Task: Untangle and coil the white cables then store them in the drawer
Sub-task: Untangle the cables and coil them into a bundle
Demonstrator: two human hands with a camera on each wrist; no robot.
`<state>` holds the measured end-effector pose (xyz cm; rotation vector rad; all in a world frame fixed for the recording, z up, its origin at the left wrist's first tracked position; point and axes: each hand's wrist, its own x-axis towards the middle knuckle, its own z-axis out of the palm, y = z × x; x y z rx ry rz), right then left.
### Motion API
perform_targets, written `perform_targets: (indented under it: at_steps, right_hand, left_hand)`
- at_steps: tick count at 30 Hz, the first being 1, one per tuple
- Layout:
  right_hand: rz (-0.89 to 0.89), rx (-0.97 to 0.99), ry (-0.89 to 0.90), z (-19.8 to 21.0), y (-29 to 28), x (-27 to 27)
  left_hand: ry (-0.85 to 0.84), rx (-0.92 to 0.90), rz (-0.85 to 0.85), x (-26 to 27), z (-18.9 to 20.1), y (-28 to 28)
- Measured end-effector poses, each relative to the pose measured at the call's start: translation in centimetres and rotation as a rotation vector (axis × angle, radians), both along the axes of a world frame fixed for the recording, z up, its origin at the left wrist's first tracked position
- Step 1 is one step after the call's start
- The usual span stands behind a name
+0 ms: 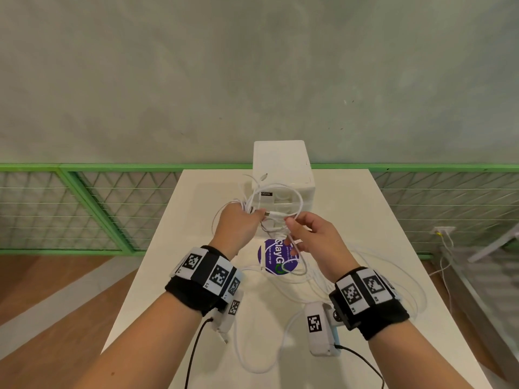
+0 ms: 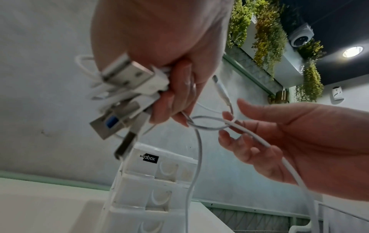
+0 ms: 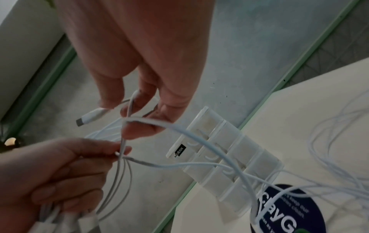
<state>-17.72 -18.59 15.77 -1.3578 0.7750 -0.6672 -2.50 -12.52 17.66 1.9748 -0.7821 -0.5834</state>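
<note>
Above the white table (image 1: 351, 197), my left hand (image 1: 243, 224) grips a bundle of white cables (image 1: 276, 192) near their USB plugs (image 2: 129, 75). My right hand (image 1: 309, 234) pinches one cable strand (image 2: 249, 134) just right of the left hand; a small connector (image 3: 91, 115) sticks out by its fingers. Loops rise in front of the white drawer unit (image 1: 282, 161), whose drawers look shut. More white cable (image 1: 379, 273) trails loose over the table to the right and toward me.
A round purple sticker (image 1: 276, 256) lies on the table beneath my hands. A green-framed mesh railing (image 1: 84, 197) runs behind the table, with a grey wall beyond. Wooden floor lies to the left; a metal frame (image 1: 477, 276) stands at the right.
</note>
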Motion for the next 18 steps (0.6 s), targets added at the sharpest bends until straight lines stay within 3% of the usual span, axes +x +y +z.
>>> perform_targets:
  at_steps: [3,9,14,18]
  right_hand:
    - [-0.02,0.043,-0.042,0.3,0.2,0.0]
    - [-0.238,0.084,0.049,-0.3,-1.1,-0.4]
    - [-0.214,-0.008,0.146,-0.9,-1.1,-0.4]
    - [-0.109,0.014,-0.033,-0.9,-0.7,-1.0]
  left_hand:
    - [-0.006,0.023,-0.044,-0.3,-0.1,0.3]
    - [0.111,0.03,-0.145,-1.0,-0.3,0.5]
    - [0.078,0.008,-0.086,-1.0,0.0,0.5]
    - [0.131,-0.035,0.004,0.3,0.0,0.8]
